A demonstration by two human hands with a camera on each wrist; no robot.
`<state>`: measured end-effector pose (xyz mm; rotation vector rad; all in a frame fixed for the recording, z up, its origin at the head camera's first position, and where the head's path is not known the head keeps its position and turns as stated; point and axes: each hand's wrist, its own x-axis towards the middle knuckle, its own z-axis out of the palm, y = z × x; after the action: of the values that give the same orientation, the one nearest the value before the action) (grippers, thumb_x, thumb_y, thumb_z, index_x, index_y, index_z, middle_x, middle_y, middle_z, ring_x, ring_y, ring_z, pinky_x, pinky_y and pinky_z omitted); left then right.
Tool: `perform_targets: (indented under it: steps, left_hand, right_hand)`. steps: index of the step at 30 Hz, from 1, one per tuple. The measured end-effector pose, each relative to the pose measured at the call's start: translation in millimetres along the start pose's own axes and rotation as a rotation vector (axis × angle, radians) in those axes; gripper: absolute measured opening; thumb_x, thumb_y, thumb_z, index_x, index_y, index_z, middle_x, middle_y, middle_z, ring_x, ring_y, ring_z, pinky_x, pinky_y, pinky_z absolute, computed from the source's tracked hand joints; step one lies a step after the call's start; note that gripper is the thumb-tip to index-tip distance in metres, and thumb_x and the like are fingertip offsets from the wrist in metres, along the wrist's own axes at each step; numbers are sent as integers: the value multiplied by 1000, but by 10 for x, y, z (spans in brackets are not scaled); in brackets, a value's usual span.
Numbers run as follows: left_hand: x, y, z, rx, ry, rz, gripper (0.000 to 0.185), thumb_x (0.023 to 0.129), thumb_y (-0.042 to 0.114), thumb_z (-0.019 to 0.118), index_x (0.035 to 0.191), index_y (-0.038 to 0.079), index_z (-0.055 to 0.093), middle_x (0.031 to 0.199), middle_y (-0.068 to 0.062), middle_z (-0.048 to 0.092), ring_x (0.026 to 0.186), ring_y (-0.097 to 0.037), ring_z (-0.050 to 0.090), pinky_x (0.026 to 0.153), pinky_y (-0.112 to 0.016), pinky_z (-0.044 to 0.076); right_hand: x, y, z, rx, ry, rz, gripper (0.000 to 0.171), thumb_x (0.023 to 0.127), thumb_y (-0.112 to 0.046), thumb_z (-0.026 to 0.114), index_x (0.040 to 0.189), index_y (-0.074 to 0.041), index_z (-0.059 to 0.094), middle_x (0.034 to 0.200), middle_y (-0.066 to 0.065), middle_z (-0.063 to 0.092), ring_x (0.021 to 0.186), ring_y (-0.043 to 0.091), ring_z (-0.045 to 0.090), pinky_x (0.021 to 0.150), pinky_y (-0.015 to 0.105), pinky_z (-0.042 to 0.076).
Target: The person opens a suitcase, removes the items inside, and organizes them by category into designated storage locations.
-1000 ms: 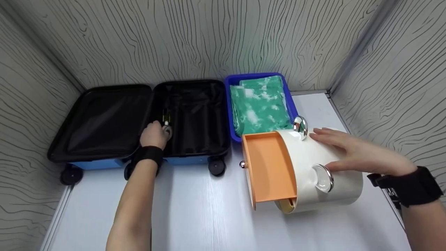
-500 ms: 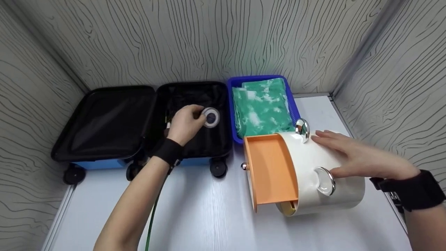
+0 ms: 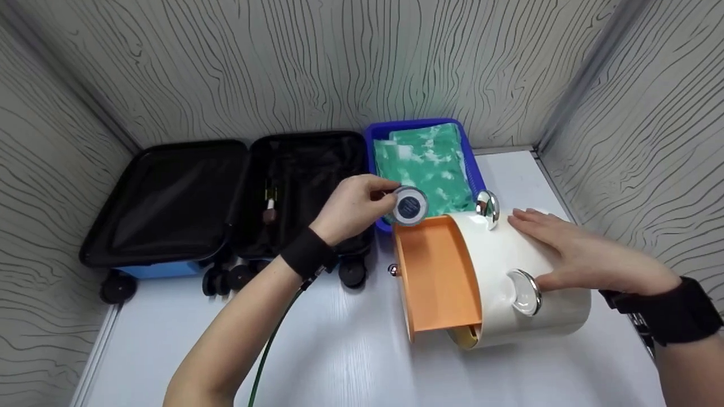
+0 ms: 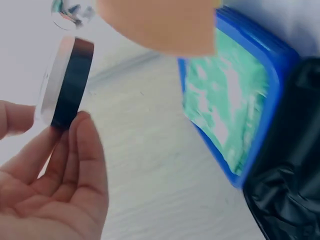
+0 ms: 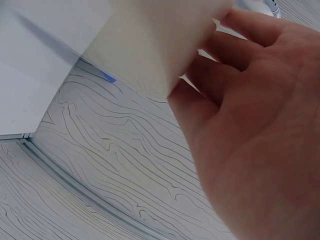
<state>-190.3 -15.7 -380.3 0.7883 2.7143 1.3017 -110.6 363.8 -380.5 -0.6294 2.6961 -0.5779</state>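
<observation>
My left hand [image 3: 359, 206] pinches a small round compact case [image 3: 409, 206] with a pale rim and a dark middle at its outer edge. It hovers over the far left corner of the pulled-out orange drawer [image 3: 438, 277]. The left wrist view shows the compact case [image 4: 67, 82] edge-on, white on one side and black on the other, between thumb and fingers. The drawer belongs to a white rounded box [image 3: 503, 243] with silver-rimmed ear-like knobs. On top of that box my right hand [image 3: 594, 254] rests with fingers extended; the right wrist view has the fingers along its pale surface.
An open suitcase [image 3: 164, 203] with black lining lies at the left; a makeup brush [image 3: 270, 212] is in its right half. Beside it a blue basket [image 3: 370, 135] holds folded green-and-white cloth [image 3: 424, 164]. Patterned walls [image 3: 317, 62] enclose the table [image 3: 339, 350].
My left hand has lifted the compact case out of the suitcase and carried it right, to the drawer's far edge. The right hand has stayed on the box.
</observation>
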Motion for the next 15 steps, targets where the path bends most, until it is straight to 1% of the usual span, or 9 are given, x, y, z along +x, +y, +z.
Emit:
perform_targets:
  steps: [2,3,5,7,8,9,10,12,15]
  left_hand:
    - [17,76,44,26,-62,25,32,100,20,61,128,13,74,111,2,72,76,-11,57,65,-26,46]
    - [26,110,71,45,-96,38,32,101,19,60,129,13,73,113,2,73,79,-10,59,67,-25,47]
    - [47,173,131,90,-167,70,31,102,17,60,130,12,72,117,0,73,89,-9,64,77,-25,51]
    - [65,228,201,145,-239,106,30,103,16,60,130,12,72,120,-2,74,101,-9,66,87,-25,52]
    - [71,252,238,165,-275,121,29,104,15,60,130,11,73,120,-3,74,105,-10,67,91,-25,52]
    - [77,272,276,186,-307,134,28,104,14,60,128,11,74,119,-3,74,105,-11,67,92,-26,52]
    - [81,290,315,201,-339,144,27,104,13,60,126,10,75,116,-3,75,102,-11,67,91,-25,52]
    - [85,319,394,230,-395,163,24,103,12,61,121,10,77,110,-3,76,94,-11,66,87,-24,52]
    - [92,353,515,272,-464,184,20,103,10,62,112,9,80,101,-1,75,82,-9,61,80,-21,51]
  right_hand:
    - [2,-4,-4,-13,2,-2,109,71,-30,88,162,-10,31,166,15,26,152,41,20,115,67,22]
    - [-1,-2,-4,-12,2,-3,109,72,-30,89,162,-10,31,167,15,26,152,41,19,115,67,22]
    - [-8,2,-1,-10,2,-3,109,72,-30,88,162,-11,30,167,15,26,152,41,19,115,67,22]
    - [-16,6,3,3,1,0,109,72,-30,88,163,-12,30,167,14,25,153,41,18,115,68,22]
    - [-19,7,5,9,1,1,109,73,-31,89,163,-12,30,167,14,25,153,41,18,115,68,21]
    - [-21,8,7,10,1,0,109,73,-32,89,163,-12,30,167,13,25,153,41,18,115,68,21]
    - [-19,7,9,7,2,0,109,73,-33,88,163,-13,30,167,13,25,153,41,18,115,68,21]
    - [-18,6,11,7,4,1,108,74,-34,88,162,-13,31,167,12,25,152,41,18,115,69,20]
    - [-21,7,9,4,7,5,107,74,-35,89,162,-14,32,167,11,26,152,41,19,115,69,20]
